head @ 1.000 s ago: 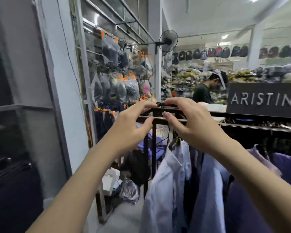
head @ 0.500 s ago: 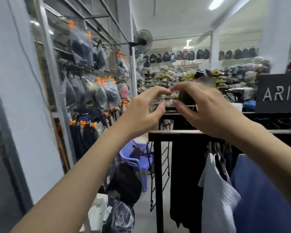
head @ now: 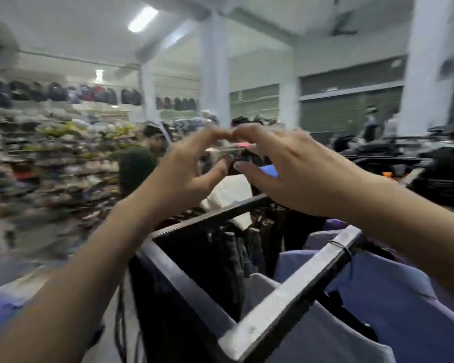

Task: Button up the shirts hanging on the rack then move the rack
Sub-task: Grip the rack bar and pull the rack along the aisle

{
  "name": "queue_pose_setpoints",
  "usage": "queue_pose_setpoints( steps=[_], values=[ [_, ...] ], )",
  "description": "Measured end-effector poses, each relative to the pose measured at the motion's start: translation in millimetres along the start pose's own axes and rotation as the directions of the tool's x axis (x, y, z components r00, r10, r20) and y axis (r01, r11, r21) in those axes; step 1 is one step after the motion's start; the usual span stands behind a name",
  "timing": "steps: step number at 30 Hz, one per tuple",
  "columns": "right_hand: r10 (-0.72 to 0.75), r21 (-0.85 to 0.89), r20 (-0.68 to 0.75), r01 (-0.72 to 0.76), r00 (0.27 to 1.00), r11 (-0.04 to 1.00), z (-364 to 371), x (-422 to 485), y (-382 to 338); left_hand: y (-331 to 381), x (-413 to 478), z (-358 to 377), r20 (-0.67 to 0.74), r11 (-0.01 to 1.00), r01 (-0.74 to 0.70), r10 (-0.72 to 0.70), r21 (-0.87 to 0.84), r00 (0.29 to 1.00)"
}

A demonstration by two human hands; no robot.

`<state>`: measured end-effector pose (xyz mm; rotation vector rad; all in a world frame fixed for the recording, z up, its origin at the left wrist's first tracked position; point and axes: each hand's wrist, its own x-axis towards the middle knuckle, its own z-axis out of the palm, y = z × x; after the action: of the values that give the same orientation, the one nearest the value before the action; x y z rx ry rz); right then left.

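Note:
The metal clothes rack [head: 286,292] fills the lower middle, its silvery end bar running diagonally and a dark bar [head: 210,218] behind it. Blue shirts [head: 383,297] and a pale grey shirt [head: 325,339] hang from it at the lower right. Dark trousers [head: 233,258] hang inside the frame. My left hand [head: 189,174] and my right hand [head: 299,174] are raised above the rack and touch neither it nor the shirts. Their index fingertips meet and the thumbs point toward each other. Both hands hold nothing.
A person in a dark top [head: 136,169] stands behind the rack at middle left. Blurred shelves of goods [head: 50,153] line the left. White pillars [head: 214,74] stand behind. More dark racks [head: 404,158] crowd the right.
The view has swung right and down, away from the wall of hanging bags. The rack's end now lies below my hands. Both hands stay raised together, fingertips touching.

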<state>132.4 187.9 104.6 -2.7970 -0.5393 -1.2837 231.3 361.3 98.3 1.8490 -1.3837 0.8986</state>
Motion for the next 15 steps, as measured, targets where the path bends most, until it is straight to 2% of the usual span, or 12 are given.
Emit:
queue_pose_setpoints(
  steps=[3, 7, 11, 15],
  values=[
    [0.093, -0.162, 0.010, -0.090, 0.996, 0.983, 12.3, 12.6, -13.8, -42.8, 12.0, 9.3, 0.034, 0.979, -0.112, 0.119, -0.171, 0.992],
    [0.250, -0.373, 0.024, -0.223, 0.968, 0.901, 23.2, 24.9, -47.0, -76.4, 16.8, 7.2, 0.068, 0.903, -0.247, 0.288, -0.352, 0.955],
    [0.377, -0.441, 0.092, -0.301, 0.922, 0.846, 28.9, 34.2, -93.8, -104.4, -2.9, -4.5, 0.065, 0.820, -0.310, 0.386, -0.480, 0.920],
    [0.503, -0.425, 0.103, -0.419, 0.858, 0.802, 38.0, 30.7, -150.8, -115.7, -38.1, -17.3, 0.060, 0.735, -0.364, 0.480, -0.572, 0.875]
  ],
)
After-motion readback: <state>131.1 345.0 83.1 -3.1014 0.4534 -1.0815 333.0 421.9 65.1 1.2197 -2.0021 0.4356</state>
